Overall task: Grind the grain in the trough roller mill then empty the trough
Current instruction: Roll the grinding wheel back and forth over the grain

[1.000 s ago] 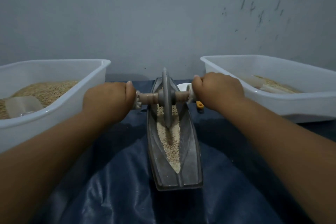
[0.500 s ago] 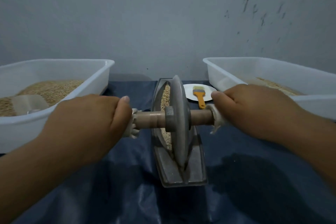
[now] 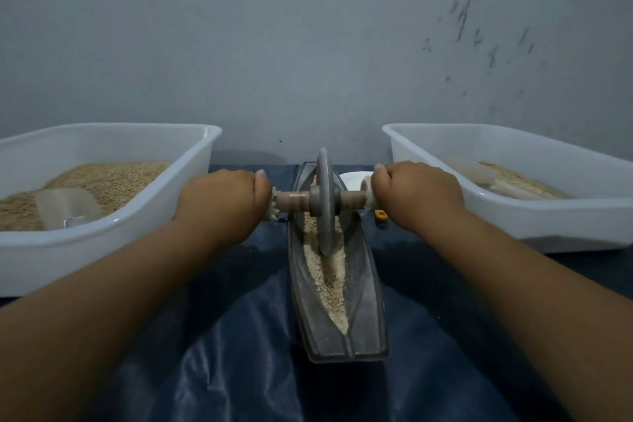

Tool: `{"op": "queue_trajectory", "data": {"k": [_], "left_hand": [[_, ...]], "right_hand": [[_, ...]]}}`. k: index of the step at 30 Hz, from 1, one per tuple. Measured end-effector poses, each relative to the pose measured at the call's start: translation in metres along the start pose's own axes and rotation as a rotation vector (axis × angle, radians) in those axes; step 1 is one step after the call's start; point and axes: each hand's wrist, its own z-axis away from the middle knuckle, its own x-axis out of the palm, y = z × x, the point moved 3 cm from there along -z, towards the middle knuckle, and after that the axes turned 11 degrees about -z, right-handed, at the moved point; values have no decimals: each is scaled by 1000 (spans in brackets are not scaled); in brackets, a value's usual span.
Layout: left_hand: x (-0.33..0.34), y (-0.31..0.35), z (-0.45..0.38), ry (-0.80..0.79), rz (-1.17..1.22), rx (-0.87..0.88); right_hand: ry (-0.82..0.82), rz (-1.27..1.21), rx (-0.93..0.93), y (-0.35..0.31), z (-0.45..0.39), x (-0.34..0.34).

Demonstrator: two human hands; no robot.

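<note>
Since half a second ago the wheel (image 3: 324, 202) has rolled from the near end of the trough (image 3: 363, 288) toward its far end, and both my hands have gone out with it, arms stretched.

My left hand (image 3: 224, 204) is wrapped around the left end of the wooden axle (image 3: 294, 201), its fingers (image 3: 239, 181) curled tight over the grip, thumb tip up beside the shaft. My right hand (image 3: 416, 193) grips the right end the same way, fingers (image 3: 394, 176) folded round a pale wrapping there. Between my two fists the axle runs level through the wheel's hub, and the wheel stands upright, its lower edge down in the grain (image 3: 329, 279).

That grain lies along the groove of the trough, a pale strip running from under the wheel toward me and narrowing to a point near the blunt near end. The trough sits lengthwise between my forearms on a dark blue sheet (image 3: 239, 370) covering the table.

Just beyond my right fingers a white plate (image 3: 352, 178) shows behind the axle, and an orange bit of a brush handle (image 3: 380, 214) peeks out below the fist.

Outward to the left stands a white tub (image 3: 191, 161) holding grain and a clear scoop (image 3: 65, 207). Outward to the right, a second white tub (image 3: 428, 147) holds a thinner layer of grain and another clear scoop, hard to make out. A grey wall (image 3: 308, 44) rises behind everything.
</note>
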Motion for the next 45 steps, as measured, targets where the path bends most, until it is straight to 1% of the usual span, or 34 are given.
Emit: {"op": "queue_trajectory", "data": {"k": [2, 3, 4, 6, 7, 8, 9, 10, 11, 12, 13, 14, 15, 17, 19, 20, 22, 26, 29, 30, 31, 32, 33, 34, 35, 36, 39, 40, 41, 43, 44, 45], "left_hand": [[-11, -3, 14, -33, 54, 8], [-19, -4, 23, -19, 112, 42], [-28, -7, 32, 23, 172, 79], [-47, -12, 46, 149, 299, 88], [-56, -16, 51, 175, 352, 41], [-62, -22, 55, 194, 436, -46], [-69, -26, 58, 176, 506, -122], [-74, -28, 60, 205, 509, -122], [-78, -26, 62, 219, 432, -41], [-81, -24, 62, 265, 326, 26], [-79, -23, 62, 292, 276, 35], [-71, -22, 61, 296, 261, 43], [-61, -19, 57, 261, 247, 48], [-42, -10, 45, 170, 204, 57], [-24, -4, 28, 80, 114, 66], [-17, -2, 19, 44, 59, 36], [-11, -1, 6, 23, -47, -11], [-3, 1, -8, -31, -82, -17], [-21, -4, 9, -47, 10, 4], [-29, -4, 18, 10, 63, 28], [-42, -5, 26, 51, 156, 15], [-51, -9, 33, 101, 282, -34], [-58, -15, 37, 118, 390, -114], [-66, -18, 42, 157, 432, -174], [-71, -21, 46, 148, 444, -201], [-77, -23, 50, 164, 438, -179], [-78, -21, 55, 165, 348, -42], [-73, -20, 54, 173, 371, -43], [-62, -16, 51, 137, 420, -67], [-46, -14, 42, 75, 537, -205], [-42, -11, 37, 74, 508, -199], [-36, -6, 31, 36, 424, -136]], "right_hand": [[-23, 39, -54, -1, 13, -7], [-34, 23, -54, 0, 22, -12], [-47, 9, -61, 0, 30, -18], [-63, -3, -81, -1, 47, -33], [-61, -34, -76, -2, 55, -41], [-82, -22, -105, -3, 61, -49], [-119, -37, -103, -3, 65, -55], [-150, -63, -109, -2, 68, -60], [-172, -92, -97, -1, 71, -63], [-181, -86, -99, -3, 71, -63], [-149, -88, -94, -4, 70, -60], [-130, -34, -97, -4, 67, -55], [-97, -24, -68, -1, 61, -48], [-83, 8, -23, 5, 44, -31], [-40, 23, 7, 6, 26, -14], [-14, 15, 11, 7, 18, -7], [22, -23, 21, 7, 5, 3], [48, -49, 6, 6, -2, 8], [9, -5, -69, 5, 16, -4], [-18, 10, -94, 5, 25, -9], [-47, 4, -103, 6, 34, -14], [-80, -8, -103, 7, 43, -20], [-114, -3, -98, 8, 51, -27], [-137, -6, -85, 8, 58, -35], [-156, -15, -62, 8, 63, -43], [-174, -23, -44, 8, 66, -51], [-193, 14, -45, 4, 68, -60], [-187, 33, -49, 3, 65, -58], [-174, 50, -47, 2, 61, -52], [-121, 67, -30, 1, 49, -37], [-82, 62, -15, 1, 40, -29], [-44, 56, -2, 2, 30, -22]]}}
